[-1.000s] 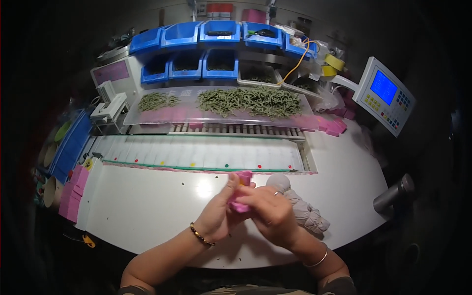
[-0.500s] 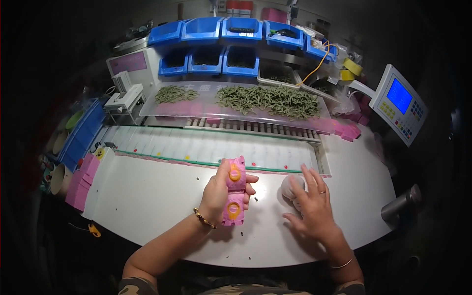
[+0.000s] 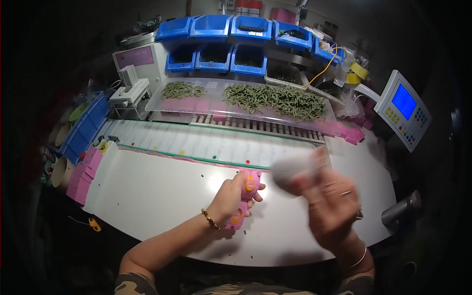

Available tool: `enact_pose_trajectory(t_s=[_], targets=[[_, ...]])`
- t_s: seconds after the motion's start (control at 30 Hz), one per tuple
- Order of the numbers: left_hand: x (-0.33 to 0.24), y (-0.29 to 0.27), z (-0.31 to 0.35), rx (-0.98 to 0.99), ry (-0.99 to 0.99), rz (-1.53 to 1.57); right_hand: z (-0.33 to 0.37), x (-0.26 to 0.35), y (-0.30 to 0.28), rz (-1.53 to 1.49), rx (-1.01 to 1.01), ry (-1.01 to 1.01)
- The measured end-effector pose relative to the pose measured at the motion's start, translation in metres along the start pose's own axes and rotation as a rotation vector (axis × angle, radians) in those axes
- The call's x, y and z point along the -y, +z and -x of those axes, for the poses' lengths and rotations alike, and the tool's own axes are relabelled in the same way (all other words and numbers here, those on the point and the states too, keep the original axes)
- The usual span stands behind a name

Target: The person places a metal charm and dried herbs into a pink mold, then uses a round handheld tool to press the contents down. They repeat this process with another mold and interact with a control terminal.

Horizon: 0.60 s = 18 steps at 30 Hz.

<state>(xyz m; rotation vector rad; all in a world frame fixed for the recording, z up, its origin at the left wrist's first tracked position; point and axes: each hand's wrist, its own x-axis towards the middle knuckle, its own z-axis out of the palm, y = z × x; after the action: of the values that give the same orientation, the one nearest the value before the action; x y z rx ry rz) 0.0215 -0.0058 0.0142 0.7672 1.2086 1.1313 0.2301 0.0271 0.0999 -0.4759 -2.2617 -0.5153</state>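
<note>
The left hand (image 3: 228, 199) is curled around a pink packet (image 3: 250, 185) over the white table (image 3: 167, 196). At right, the right hand (image 3: 336, 204) grips a blurred grey bundle (image 3: 292, 174), fingers bent.

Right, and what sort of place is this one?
Probably a packing workstation: there's pink packaging in the left hand, a translucent tray of curled green pieces, and blue bins in rows beyond it.

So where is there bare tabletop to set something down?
Two patches of white tabletop, save scattered specks: between the pink boxes and left hand, and between the right hand and metal cylinder. Crowded: the green-heaped tray and blue bins behind.
</note>
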Motion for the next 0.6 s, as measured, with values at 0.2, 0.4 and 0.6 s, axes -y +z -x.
enact_pose_trajectory(t_s=[0.2,0.4,0.6], targets=[[-0.017,-0.001,0.019,0.066,-0.093,-0.184,0.008,0.002,0.013,0.027,0.339,-0.314],[-0.022,-0.005,0.014,-0.007,-0.089,0.235,-0.022,0.000,-0.016,0.041,0.063,-0.083],[-0.008,-0.001,0.016,0.089,-0.013,0.213,0.001,0.008,0.026,-0.058,0.317,-0.105]])
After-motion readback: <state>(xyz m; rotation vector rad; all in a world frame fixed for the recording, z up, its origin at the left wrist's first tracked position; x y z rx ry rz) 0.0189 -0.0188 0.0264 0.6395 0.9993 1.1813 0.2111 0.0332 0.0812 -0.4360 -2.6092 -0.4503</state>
